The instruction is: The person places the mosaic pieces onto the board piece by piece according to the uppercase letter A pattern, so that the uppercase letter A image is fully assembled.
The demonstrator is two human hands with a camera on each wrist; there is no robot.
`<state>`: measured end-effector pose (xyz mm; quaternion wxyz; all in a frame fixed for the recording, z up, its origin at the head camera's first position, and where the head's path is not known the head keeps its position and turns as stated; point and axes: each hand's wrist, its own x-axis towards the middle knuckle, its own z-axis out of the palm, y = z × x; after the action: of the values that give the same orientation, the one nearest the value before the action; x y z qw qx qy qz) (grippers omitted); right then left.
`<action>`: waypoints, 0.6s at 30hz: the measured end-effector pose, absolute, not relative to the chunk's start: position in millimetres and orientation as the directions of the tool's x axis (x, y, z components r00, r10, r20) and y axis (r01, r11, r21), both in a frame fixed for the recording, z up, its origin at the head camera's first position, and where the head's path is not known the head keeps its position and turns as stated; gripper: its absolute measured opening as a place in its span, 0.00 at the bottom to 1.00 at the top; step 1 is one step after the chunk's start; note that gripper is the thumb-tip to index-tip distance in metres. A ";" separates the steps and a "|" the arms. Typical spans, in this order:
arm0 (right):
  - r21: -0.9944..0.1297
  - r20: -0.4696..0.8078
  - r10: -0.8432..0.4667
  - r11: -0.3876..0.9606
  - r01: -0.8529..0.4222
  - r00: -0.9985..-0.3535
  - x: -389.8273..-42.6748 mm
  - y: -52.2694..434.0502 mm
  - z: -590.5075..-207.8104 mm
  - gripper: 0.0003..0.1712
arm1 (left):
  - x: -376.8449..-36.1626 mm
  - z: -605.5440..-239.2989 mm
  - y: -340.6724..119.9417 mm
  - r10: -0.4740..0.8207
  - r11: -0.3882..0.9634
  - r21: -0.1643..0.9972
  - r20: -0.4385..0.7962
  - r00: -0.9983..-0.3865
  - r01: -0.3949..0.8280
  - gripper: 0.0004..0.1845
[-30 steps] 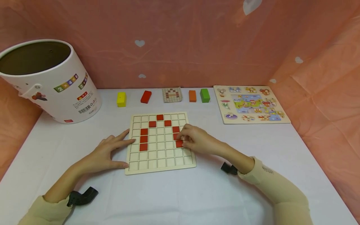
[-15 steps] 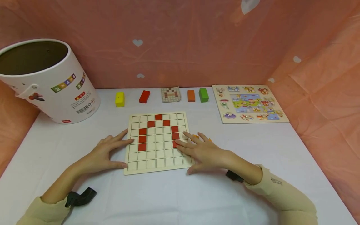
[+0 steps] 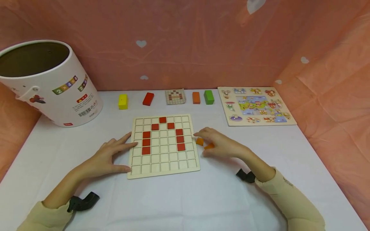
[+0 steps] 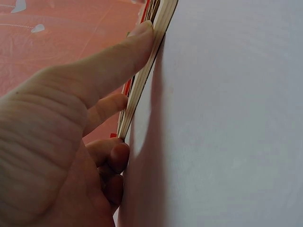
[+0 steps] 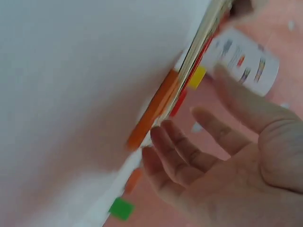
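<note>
Left hand (image 3: 111,155) lies flat with fingers spread, steadying the grid board (image 3: 163,162) at its 9 o'clock edge. Right hand (image 3: 219,144), fingers relaxed, covers two orange tiles (image 3: 200,141) on the desk (image 3: 185,199) at the board's 3 o'clock.

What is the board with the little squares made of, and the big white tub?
The grid board looks like pale, unvarnished wood: matte, light tan, thick cut edge. The white tub seems to be cardboard with a smooth printed outside, though that is uncertain.
</note>
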<state>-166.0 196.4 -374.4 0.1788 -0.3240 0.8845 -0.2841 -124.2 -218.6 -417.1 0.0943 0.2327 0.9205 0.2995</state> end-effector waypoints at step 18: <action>-0.708 -0.192 -0.669 0.601 -0.370 -0.718 -197.0 241.2 -380.4 0.11 | -125.8 -417.5 -218.7 0.485 0.718 0.590 -0.043 -0.873 0.369 0.47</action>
<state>-197.0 241.2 -380.4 0.2255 -0.3001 0.8658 -0.3308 -125.8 -218.7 -417.5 0.0979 0.2317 0.9216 0.2956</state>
